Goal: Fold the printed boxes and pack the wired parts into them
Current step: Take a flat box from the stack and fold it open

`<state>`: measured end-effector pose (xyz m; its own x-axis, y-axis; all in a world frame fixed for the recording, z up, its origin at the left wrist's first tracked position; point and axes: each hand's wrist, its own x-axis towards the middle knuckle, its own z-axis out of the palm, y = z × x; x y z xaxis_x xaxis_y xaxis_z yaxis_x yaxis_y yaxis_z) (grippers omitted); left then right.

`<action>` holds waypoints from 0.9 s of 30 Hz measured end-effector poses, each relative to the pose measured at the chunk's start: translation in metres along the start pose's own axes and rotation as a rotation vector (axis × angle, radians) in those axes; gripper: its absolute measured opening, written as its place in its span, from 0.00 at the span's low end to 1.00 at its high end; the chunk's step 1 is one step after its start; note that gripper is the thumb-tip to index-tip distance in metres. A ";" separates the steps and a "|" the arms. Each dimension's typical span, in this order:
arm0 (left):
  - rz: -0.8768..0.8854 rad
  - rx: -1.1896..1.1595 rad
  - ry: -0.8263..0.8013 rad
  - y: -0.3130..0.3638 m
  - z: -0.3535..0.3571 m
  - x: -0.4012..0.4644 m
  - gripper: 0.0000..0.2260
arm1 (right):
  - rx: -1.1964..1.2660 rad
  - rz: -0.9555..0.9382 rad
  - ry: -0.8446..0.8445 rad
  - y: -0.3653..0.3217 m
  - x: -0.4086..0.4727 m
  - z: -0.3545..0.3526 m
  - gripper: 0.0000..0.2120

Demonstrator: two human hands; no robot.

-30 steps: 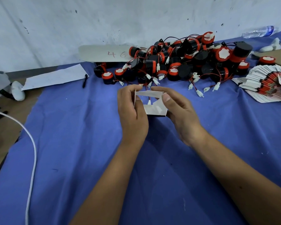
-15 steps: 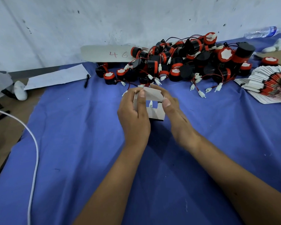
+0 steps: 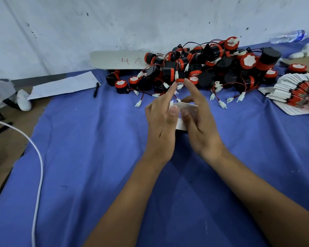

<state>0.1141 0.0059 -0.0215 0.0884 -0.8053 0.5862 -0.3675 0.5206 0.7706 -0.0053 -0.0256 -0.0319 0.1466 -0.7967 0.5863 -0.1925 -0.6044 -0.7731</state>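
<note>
Head view: box [image 3: 183, 114] at centre, half-folded, pinched between your left hand [image 3: 161, 120] and right hand [image 3: 199, 125], index fingers lifted. Step in hand, likely: closing flaps. Next: tuck it shut, then reach to 12 o'clock for a part [image 3: 203, 68].

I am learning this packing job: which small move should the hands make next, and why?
Probably press the top flap closed. The small white box is pinched between the left hand and right hand, its flap appears raised, and both index fingers are lifted off it.
</note>
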 end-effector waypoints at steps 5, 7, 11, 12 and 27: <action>-0.097 -0.189 0.019 0.002 0.004 0.000 0.20 | -0.144 -0.081 0.125 0.001 0.000 0.000 0.15; -0.098 -0.194 0.015 0.004 0.006 -0.001 0.19 | -0.121 -0.073 0.139 0.000 -0.001 0.002 0.14; -0.106 -0.193 0.048 0.002 0.008 -0.001 0.20 | -0.015 -0.034 0.169 -0.005 -0.002 0.002 0.13; -0.101 -0.164 0.057 0.000 0.008 -0.001 0.20 | -0.005 -0.017 0.170 -0.006 -0.002 0.002 0.13; -0.010 0.124 0.342 -0.005 -0.002 0.003 0.15 | 0.017 -0.020 -0.029 -0.009 -0.004 0.010 0.22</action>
<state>0.1186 0.0016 -0.0236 0.3892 -0.6583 0.6444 -0.4726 0.4577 0.7531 0.0059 -0.0166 -0.0298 0.1779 -0.7842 0.5945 -0.1729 -0.6197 -0.7656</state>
